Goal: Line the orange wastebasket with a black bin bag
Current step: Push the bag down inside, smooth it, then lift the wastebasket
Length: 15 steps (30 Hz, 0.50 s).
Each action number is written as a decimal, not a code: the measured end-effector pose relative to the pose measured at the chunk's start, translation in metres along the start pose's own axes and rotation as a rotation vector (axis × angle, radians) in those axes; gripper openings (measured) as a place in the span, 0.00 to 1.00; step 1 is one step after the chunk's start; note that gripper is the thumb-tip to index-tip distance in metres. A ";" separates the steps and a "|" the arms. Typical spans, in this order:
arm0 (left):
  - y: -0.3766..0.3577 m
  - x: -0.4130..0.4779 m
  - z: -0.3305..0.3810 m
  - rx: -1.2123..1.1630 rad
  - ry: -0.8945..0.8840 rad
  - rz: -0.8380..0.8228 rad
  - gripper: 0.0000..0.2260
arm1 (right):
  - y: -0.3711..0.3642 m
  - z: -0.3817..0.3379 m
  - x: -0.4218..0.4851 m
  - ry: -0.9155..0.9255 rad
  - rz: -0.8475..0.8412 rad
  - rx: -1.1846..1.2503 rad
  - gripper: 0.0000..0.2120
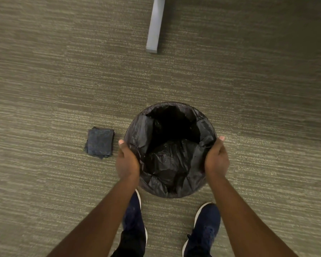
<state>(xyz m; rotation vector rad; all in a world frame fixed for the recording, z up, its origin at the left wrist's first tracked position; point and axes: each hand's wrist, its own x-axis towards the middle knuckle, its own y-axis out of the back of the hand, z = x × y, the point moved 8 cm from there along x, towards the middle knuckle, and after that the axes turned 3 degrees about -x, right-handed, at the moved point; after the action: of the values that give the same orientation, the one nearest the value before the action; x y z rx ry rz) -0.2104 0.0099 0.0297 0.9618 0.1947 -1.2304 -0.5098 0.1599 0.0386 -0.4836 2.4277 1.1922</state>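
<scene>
Carpet [63, 80] all round, grey-green, striped weave. Wastebasket [170, 195] stands on it just ahead of person's feet; no orange visible from here, black bin bag [167, 160] covers rim and drapes down inside, crumpled at bottom. Arms reach down either side. Left hand [127, 162] clamped on bagged rim at left, right hand [216, 160] clamped on it at right, thumbs along the rim edge. Dark blue shoes [205, 230] below basket. Grey furniture leg [155, 26] well apart, far side. Folded stack of spare bags [99, 141] on carpet, just left of basket, not touching.
</scene>
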 end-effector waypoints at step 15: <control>-0.018 0.028 0.070 0.217 -0.469 -0.163 0.35 | -0.025 -0.100 0.022 0.613 -0.101 -0.319 0.38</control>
<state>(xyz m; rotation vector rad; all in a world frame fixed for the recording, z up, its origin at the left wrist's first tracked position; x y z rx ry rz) -0.2400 -0.0593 0.0464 0.8254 -0.2395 -1.6162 -0.5366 0.0614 0.0672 -1.2054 2.6473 1.5709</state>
